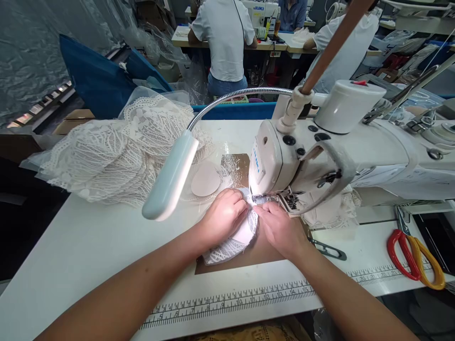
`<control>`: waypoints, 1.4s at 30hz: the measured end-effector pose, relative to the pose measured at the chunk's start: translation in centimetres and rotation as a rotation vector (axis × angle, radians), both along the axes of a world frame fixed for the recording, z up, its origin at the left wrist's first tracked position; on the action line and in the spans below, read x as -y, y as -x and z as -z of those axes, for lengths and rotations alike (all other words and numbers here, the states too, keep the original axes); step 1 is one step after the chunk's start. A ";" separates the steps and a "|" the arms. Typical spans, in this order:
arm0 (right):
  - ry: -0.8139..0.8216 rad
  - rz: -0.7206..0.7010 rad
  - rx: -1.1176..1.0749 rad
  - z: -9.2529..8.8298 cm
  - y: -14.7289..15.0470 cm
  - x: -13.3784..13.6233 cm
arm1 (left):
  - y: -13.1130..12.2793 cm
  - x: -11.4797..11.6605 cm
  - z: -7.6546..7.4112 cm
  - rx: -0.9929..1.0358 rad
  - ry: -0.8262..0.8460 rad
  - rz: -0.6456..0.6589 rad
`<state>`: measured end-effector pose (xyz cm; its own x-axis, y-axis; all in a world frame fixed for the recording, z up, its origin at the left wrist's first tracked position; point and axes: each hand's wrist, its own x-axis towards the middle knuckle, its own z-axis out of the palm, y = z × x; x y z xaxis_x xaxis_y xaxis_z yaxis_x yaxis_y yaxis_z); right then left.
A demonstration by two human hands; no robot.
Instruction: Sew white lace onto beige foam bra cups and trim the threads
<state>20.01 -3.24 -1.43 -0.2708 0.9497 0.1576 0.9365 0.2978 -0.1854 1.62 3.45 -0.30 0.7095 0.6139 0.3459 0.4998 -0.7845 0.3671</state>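
A rounded white lace piece with a smooth pale lining (227,248) lies at the needle end of a white sewing machine (272,158). My left hand (224,215) is closed on its upper left part, fingers bunched together. From the other side, my right hand (280,229) grips the piece's right edge between thumb and fingertips, close by the presser foot. The fingertips of both hands nearly meet just in front of the needle area. Exactly where the needle enters is hidden by the machine head and fingers. Under the lace is a brown plate (259,251) set on the table.
A lamp (170,177) on a bendy neck hangs left of my hands. Lace pieces (103,156) are heaped at the left, near a loose pale oval pad (205,179). Thread snips (329,249) and red-and-orange scissors (414,255) lie right. Other people sit at machines behind.
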 end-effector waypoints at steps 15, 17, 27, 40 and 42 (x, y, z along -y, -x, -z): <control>-0.096 0.026 0.033 0.1 0.3 0.3 | 0.2 -0.3 0.1 0.007 -0.047 0.009; -0.095 -0.004 0.008 -0.2 0.1 0.4 | 0.4 -0.3 -0.2 -0.040 -0.080 0.020; -0.094 -0.141 -0.159 -0.6 -0.5 0.8 | 1.3 -0.6 -0.9 -0.145 -0.093 0.293; -0.068 -0.055 -0.041 -0.5 -0.2 0.6 | 1.6 -0.5 -0.5 -0.141 -0.135 0.346; -0.088 -0.063 -0.020 -0.5 -0.2 0.6 | 1.5 -0.4 -0.6 -0.131 -0.145 0.342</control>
<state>20.16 -3.87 -0.91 -0.3252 0.9131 0.2461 0.9117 0.3718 -0.1747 0.12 3.82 0.32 0.9085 0.2857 0.3048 0.2359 -0.9530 0.1903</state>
